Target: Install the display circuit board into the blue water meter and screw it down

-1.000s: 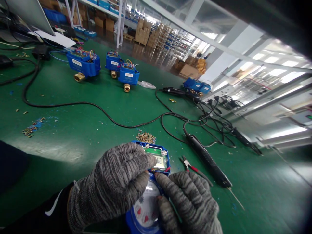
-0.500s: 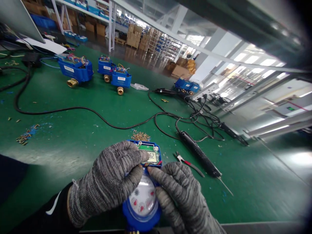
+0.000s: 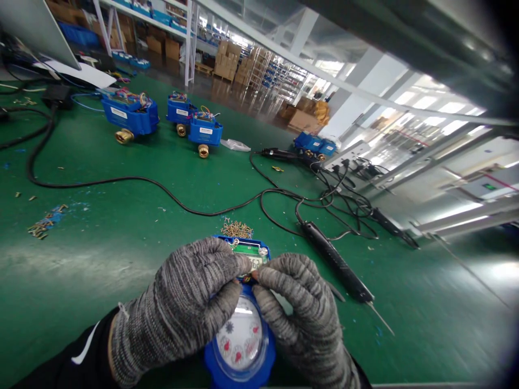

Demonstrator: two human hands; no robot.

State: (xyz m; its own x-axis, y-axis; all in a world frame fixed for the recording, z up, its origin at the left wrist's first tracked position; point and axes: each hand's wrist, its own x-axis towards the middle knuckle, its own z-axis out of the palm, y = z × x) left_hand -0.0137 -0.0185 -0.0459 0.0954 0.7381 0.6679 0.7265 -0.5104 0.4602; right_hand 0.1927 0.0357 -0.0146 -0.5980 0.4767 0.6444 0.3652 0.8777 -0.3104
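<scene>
A blue water meter (image 3: 242,346) lies in front of me, its round white dial with red pointers facing up. At its far end is an open blue box (image 3: 264,252) holding a green circuit board and a small digit display. My left hand (image 3: 182,302), in a grey knitted glove, closes on the box's left side, fingertips over the display edge. My right hand (image 3: 306,302), gloved alike, has thumb and forefinger closed at the box's near right corner, where small wires show. Whether a wire is pinched there is hidden.
Loose brass screws (image 3: 237,229) lie just beyond the box. On the right rests a black electric screwdriver (image 3: 336,259); a pliers handle (image 3: 337,292) shows beside my right hand. Black cables (image 3: 284,190) cross the green bench. More blue meters (image 3: 132,114) stand at the back.
My right hand has moved up from beside the dial to the box's near right corner, and now covers most of the pliers. My left hand stays at the box.
</scene>
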